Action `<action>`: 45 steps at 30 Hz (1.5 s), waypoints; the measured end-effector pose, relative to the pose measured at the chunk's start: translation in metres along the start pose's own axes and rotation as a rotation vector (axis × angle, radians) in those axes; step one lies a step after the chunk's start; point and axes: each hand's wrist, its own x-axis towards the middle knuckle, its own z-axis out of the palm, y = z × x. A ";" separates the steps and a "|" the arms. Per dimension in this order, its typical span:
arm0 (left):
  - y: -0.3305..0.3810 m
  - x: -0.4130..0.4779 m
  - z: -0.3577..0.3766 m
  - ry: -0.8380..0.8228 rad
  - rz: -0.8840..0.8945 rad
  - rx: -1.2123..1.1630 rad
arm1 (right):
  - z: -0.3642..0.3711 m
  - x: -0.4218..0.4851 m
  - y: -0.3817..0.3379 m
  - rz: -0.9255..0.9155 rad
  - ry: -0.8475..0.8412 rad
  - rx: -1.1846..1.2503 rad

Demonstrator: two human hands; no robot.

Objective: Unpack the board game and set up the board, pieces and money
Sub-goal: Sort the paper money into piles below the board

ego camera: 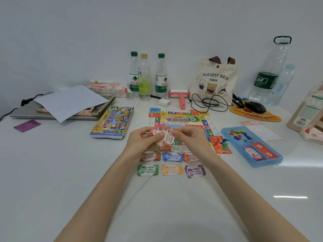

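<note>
Six small stacks of play money (172,169) are sitting in two rows on the white table (166,206), just in front of the board (181,119), which is lying flat and open. Both hands are working above its near half: the left hand (139,138) is pinching a bundle of pink-and-red notes (165,137), and the right hand (188,137) is pinching the same bundle from the other side, hiding the board's middle. The game box (112,122) is lying left of the board. A blue tray (262,164) is sitting to the right, holding coloured pieces (239,134) and card packs (260,151). Three bottles (144,77), a lint roller (180,97), a bear tote bag (214,81), a tangled black cable (209,102) and a mouse (257,106) are crowding the far edge.
</note>
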 end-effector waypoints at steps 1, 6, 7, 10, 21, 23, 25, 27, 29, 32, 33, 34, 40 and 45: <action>-0.001 0.001 -0.001 0.028 0.002 0.003 | -0.001 0.000 0.000 -0.004 -0.002 0.002; 0.003 0.008 -0.014 0.164 0.043 -0.064 | -0.002 0.006 -0.004 -0.041 0.032 -0.082; 0.005 0.009 -0.018 0.181 0.051 -0.094 | -0.001 0.007 -0.005 -0.050 0.023 -0.112; 0.008 0.011 -0.028 0.218 0.082 -0.132 | 0.003 0.011 -0.008 -0.067 -0.030 -0.150; 0.009 0.013 -0.041 0.266 0.124 -0.171 | 0.038 0.016 -0.014 -0.013 -0.316 -0.228; 0.009 0.014 -0.042 0.262 0.131 -0.170 | 0.046 0.015 -0.014 -0.003 -0.337 -0.232; 0.008 0.014 -0.042 0.255 0.134 -0.159 | 0.052 0.015 -0.011 -0.001 -0.350 -0.282; 0.008 0.014 -0.041 0.248 0.135 -0.158 | 0.057 0.015 -0.005 -0.006 -0.347 -0.352; 0.009 0.014 -0.041 0.242 0.137 -0.167 | 0.060 0.014 0.000 -0.013 -0.317 -0.430; 0.010 0.014 -0.040 0.235 0.139 -0.189 | 0.063 0.009 0.002 -0.035 -0.264 -0.556; 0.010 0.014 -0.040 0.233 0.137 -0.186 | 0.063 0.007 0.002 -0.040 -0.246 -0.572; 0.010 0.014 -0.040 0.231 0.135 -0.181 | 0.063 0.006 0.003 -0.045 -0.227 -0.569; 0.009 0.012 -0.040 0.202 0.111 -0.164 | 0.056 0.009 -0.005 -0.041 -0.070 -0.256; 0.009 0.010 -0.035 0.144 0.061 -0.121 | 0.051 0.009 -0.016 -0.003 -0.034 -0.096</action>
